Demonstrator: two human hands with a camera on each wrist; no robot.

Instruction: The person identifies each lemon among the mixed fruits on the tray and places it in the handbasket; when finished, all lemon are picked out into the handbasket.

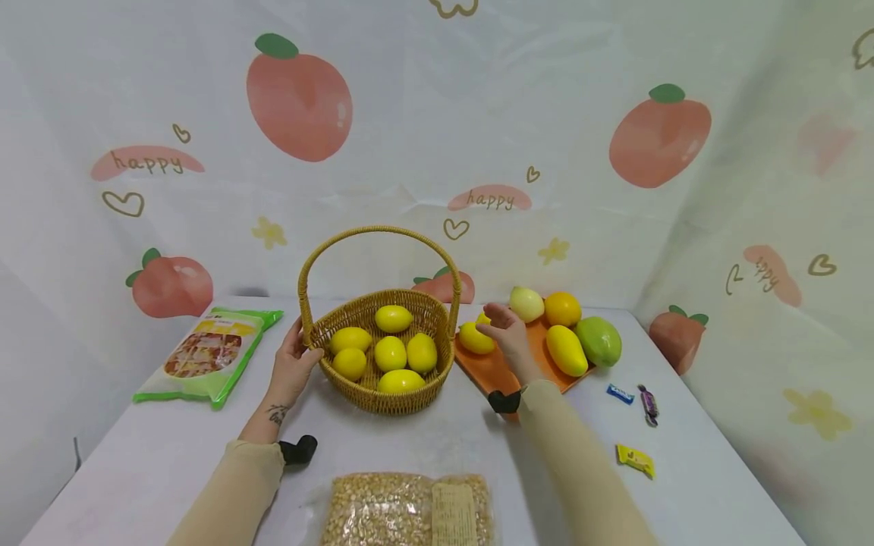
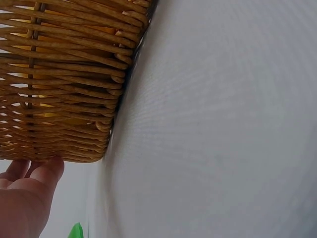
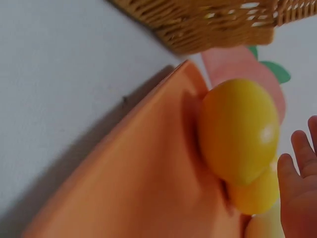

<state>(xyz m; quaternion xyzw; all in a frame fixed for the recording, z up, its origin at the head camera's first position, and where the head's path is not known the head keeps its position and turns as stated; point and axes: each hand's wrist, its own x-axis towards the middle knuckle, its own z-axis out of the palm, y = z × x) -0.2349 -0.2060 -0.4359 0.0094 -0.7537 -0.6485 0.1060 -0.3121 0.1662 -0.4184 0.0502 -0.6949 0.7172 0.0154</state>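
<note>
My left hand [image 1: 290, 370] grips the left side of a wicker basket [image 1: 392, 402], beside the foot of its tall handle. In the left wrist view, its fingers [image 2: 47, 173] touch the woven outer wall. Several lemons [image 1: 391, 353] lie inside the basket. Over the left part of an orange tray [image 1: 495, 368], my right hand [image 1: 508, 334] is held with loosely extended fingers, close to two lemons [image 1: 474, 341]. The right wrist view shows a gap between that hand [image 3: 299, 198] and the nearer lemon [image 3: 238, 131]; nothing is in its grasp.
Also on the tray are a pale round fruit [image 1: 526, 304], an orange [image 1: 563, 309], a yellow mango [image 1: 566, 351] and a green fruit [image 1: 599, 341]. Wrapped candies [image 1: 635, 460] lie at right. A green-edged bag [image 1: 208, 356] lies left; a bag of kernels [image 1: 382, 508] lies in front.
</note>
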